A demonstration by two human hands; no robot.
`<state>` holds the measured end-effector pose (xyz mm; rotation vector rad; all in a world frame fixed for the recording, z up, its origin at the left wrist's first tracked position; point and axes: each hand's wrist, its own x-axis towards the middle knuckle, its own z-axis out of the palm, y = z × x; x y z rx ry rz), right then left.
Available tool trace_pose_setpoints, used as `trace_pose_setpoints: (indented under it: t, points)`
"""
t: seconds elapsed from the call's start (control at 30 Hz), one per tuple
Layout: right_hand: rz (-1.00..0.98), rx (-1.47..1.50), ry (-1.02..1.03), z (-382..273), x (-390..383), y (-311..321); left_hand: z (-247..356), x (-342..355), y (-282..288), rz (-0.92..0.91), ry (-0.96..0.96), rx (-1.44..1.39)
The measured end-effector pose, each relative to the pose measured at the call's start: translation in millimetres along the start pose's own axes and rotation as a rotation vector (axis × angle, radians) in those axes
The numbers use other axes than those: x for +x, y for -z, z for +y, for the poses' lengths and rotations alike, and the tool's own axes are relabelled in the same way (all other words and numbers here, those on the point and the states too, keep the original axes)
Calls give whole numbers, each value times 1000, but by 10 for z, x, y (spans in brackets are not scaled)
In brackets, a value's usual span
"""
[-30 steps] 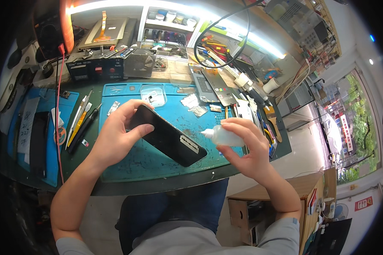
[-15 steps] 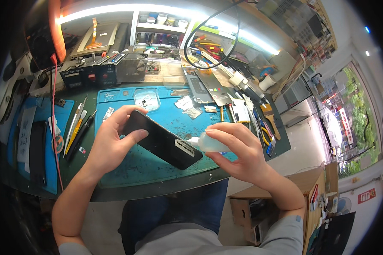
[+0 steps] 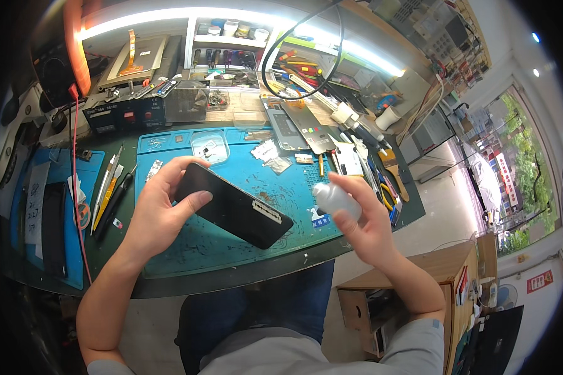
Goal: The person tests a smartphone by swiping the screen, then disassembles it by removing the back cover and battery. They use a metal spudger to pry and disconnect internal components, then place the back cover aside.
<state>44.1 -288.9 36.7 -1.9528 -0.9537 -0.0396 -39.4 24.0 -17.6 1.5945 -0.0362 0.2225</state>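
Head view: left hand (image 3: 159, 215) holds phone (image 3: 234, 206) (tilted), right hand (image 3: 366, 225) white bottle (image 3: 336, 199)

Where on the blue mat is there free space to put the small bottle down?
Bare mat lies along the near edge, below the black phone in the left hand. The far side, by the foil packets and tools, is crowded.

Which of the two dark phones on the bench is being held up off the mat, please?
The black phone in the left hand, tilted above the teal mat. The other dark phone lies flat, untouched, on the blue mat at far left.
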Motion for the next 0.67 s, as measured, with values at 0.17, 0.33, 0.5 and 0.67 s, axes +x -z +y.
trace_pose_setpoints:
  t: [0.17, 0.33, 0.5, 0.67]
  points:
    - [204, 516, -368, 334, 111, -139, -2, 7, 4, -39, 63, -78]
    - [208, 113, -280, 757, 251, -288, -16, 18, -15, -50, 126, -164]
    - [187, -66, -224, 688, 203, -339, -38, 4, -37, -29, 97, -131]
    - [190, -271, 30, 364, -26, -236, -4, -19, -45, -22, 107, -78]
